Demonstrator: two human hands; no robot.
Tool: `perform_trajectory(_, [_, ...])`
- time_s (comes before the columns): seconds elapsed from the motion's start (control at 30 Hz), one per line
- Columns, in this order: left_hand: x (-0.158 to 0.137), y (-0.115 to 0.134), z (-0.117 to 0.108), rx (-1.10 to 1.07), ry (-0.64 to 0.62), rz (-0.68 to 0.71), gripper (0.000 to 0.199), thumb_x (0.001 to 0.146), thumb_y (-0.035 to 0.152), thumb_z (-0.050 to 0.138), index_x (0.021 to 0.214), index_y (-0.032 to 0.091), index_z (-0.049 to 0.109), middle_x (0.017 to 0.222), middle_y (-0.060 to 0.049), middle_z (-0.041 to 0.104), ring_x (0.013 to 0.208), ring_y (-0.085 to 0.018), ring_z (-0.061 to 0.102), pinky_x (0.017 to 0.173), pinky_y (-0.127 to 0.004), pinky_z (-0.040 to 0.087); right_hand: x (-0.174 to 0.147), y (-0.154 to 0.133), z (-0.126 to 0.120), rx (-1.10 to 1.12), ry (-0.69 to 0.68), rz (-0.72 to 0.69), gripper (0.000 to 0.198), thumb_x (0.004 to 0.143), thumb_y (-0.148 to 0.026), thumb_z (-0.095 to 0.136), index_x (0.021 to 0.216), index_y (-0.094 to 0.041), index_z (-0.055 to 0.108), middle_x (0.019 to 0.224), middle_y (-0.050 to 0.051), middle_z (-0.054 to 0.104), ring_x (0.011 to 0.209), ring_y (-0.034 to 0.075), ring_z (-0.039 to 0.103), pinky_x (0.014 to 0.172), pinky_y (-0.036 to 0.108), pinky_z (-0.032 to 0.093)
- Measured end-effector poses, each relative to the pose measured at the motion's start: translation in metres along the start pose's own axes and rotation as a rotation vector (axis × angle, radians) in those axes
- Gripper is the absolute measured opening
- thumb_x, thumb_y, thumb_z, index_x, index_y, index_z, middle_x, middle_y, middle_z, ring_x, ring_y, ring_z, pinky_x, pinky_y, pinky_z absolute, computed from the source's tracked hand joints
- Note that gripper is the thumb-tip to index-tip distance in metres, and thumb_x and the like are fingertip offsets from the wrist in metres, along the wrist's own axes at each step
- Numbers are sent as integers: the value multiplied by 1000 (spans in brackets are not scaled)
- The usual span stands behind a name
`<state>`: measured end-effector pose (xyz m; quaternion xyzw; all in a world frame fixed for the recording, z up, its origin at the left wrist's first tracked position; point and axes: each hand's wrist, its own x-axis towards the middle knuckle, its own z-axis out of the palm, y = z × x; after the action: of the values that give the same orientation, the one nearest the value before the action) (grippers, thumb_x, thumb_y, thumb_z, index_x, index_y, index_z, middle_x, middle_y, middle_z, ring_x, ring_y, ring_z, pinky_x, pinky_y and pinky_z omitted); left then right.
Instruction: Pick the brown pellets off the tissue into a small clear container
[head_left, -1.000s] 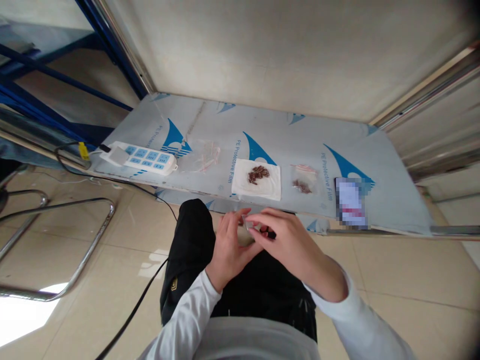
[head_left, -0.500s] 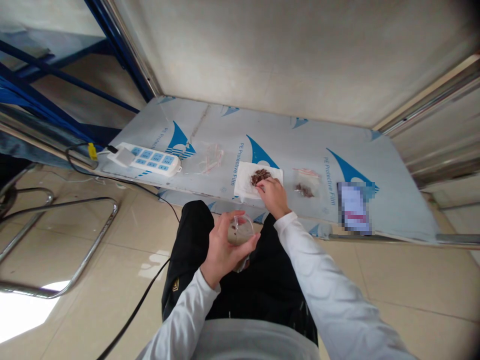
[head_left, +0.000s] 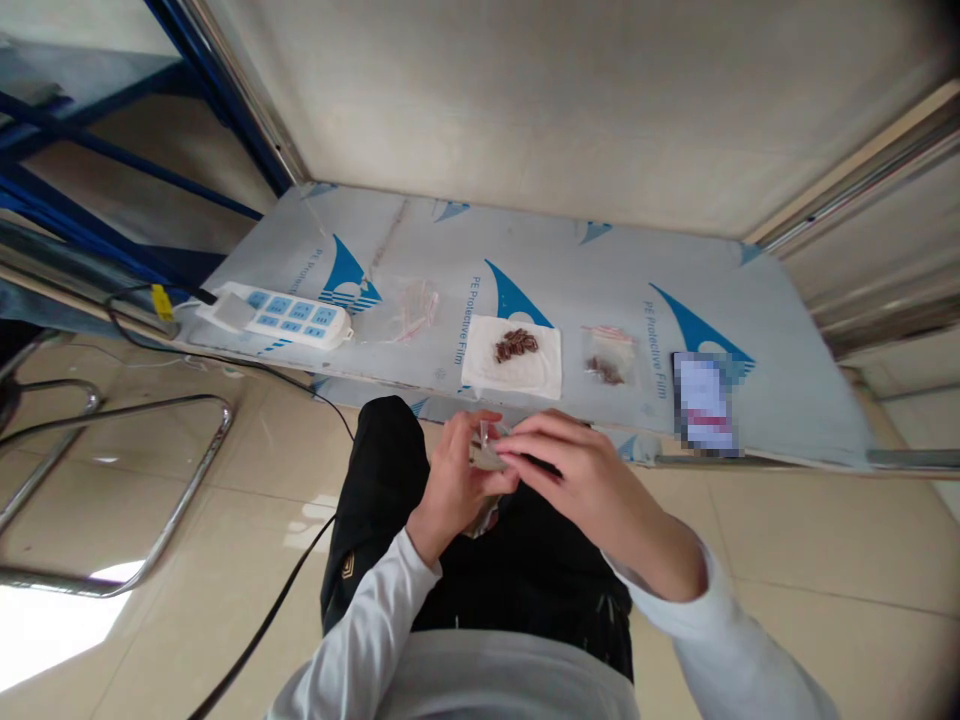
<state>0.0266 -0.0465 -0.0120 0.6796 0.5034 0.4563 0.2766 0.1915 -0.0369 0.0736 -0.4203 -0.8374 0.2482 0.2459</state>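
Note:
My left hand [head_left: 455,482] grips a small clear plastic bag [head_left: 487,447] above my lap, its mouth spread between fingers and thumb. My right hand [head_left: 559,455] is at the bag's opening, fingertips pinched together; whatever they hold is hidden. Beyond both hands, a white paper pad [head_left: 525,377] lies on the bench with a pile of small dark-brown pieces [head_left: 516,345] on it. Right of the pad rests a clear zip bag [head_left: 611,355] with similar brown pieces inside.
On the film-covered bench [head_left: 420,235] lie a white power strip [head_left: 292,318], clear empty-looking bags [head_left: 415,308] and a blurred-out phone-like object [head_left: 705,405]. A black cable [head_left: 281,585] crosses at left, near a metal chair frame [head_left: 217,430].
My right hand has come back from the brown pile on the pad to the mouth of the bag. My left hand keeps its hold on the bag.

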Motion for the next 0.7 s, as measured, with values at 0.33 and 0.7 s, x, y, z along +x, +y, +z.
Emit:
perform_trajectory(0.33, [-6, 0, -6, -5, 56, -81, 46, 73, 45, 77, 107, 21, 57, 86, -2, 66, 76, -17, 64, 72, -29, 52, 23, 45, 13, 109, 289, 192, 14, 91, -26, 61, 98, -21, 71, 92, 3, 75, 73, 15, 67, 71, 27, 52])
perform_trajectory(0.7, [-14, -2, -15, -8, 85, -128, 44, 74, 39, 77, 108, 21, 57, 83, -1, 65, 72, -15, 63, 69, -26, 52, 82, 111, 86, -265, 242, 644, 12, 84, -27, 67, 89, -17, 71, 97, 11, 70, 90, 24, 66, 77, 34, 48])
